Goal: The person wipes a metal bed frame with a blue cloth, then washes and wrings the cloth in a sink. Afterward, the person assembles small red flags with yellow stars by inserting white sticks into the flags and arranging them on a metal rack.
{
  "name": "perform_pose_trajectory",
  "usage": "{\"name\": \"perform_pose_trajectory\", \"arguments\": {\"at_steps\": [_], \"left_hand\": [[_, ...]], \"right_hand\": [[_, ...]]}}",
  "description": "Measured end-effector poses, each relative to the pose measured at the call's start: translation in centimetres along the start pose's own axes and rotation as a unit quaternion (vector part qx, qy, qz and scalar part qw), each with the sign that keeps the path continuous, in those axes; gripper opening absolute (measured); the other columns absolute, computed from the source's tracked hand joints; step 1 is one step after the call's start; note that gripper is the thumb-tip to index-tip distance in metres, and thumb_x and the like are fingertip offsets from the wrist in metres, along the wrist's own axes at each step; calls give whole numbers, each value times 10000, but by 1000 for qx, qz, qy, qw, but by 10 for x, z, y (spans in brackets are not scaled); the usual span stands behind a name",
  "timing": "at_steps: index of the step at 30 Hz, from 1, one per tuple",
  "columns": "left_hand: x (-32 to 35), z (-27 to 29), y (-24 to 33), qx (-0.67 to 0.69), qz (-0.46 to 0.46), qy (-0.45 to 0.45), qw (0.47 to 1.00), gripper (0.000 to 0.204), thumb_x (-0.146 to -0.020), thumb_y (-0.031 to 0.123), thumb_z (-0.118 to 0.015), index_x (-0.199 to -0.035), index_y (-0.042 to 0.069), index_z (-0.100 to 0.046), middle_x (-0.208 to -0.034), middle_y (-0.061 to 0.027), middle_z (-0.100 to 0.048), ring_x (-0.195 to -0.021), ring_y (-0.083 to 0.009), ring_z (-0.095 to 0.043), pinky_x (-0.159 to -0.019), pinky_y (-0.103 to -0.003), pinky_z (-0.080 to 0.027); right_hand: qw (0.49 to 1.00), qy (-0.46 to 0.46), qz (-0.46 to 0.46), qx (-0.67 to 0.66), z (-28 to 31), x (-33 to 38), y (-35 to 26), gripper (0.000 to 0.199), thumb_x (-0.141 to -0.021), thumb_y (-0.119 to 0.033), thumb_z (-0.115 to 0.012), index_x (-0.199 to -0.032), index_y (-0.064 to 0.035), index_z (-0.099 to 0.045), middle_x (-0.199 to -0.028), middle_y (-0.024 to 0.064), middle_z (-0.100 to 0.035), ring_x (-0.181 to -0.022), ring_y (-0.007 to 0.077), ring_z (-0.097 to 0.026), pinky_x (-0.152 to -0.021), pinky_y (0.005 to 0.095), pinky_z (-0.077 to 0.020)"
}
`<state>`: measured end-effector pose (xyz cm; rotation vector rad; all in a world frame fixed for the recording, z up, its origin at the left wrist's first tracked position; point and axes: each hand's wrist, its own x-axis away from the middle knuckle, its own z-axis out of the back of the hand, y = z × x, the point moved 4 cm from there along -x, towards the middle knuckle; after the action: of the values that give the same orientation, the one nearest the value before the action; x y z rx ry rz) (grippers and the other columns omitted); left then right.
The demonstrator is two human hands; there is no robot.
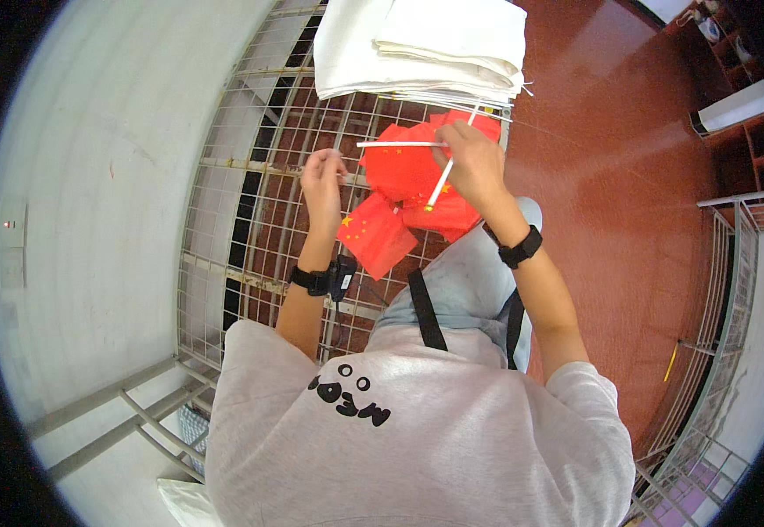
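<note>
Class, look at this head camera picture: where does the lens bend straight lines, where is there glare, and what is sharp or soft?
Head view: the wire rack bars bow toward the rim, and black corners frame the round image; soft glare sheens the red floor; the left hand, right hand and red flags are fairly sharp; the shelves at the rim look soft.

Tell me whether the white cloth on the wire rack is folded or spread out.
Folded: the white cloth lies in stacked layers with lined-up edges on the wire rack.

A workshop or packing room: wire-mesh racks (250, 167), a red painted floor (628, 176), stacked white cloth (417, 44), and red flags (408, 176) in a batch.
</note>
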<state>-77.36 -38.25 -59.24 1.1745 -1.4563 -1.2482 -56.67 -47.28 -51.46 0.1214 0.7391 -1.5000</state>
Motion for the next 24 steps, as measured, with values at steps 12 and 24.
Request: {"name": "perform_pose_trajectory", "arguments": {"at_steps": [12, 24], "left_hand": [[-1, -33, -10, -43, 50, -89, 994, 183, -873, 156, -592, -946, -11, -589, -807, -48, -620, -706, -96, -591, -585, -227, -488], [20, -38, 43, -240, -202, -141, 939, 239, -908, 113, -499, -1093, -19, -572, -906, -105, -559, -825, -179, -546, -722, -278, -428]], "right_hand": [[993, -74, 86, 42, -35, 38, -35, 180, -699, -126, -621, -824, -79, -501, -753, 67, -468, -682, 234, -545, -519, 367, -441], [858, 104, -119, -488, 49, 19, 7, 201, -910, -78, -499, -1100, -24, -463, -947, 168, -639, -693, 177, -605, -634, 275, -488]]}}
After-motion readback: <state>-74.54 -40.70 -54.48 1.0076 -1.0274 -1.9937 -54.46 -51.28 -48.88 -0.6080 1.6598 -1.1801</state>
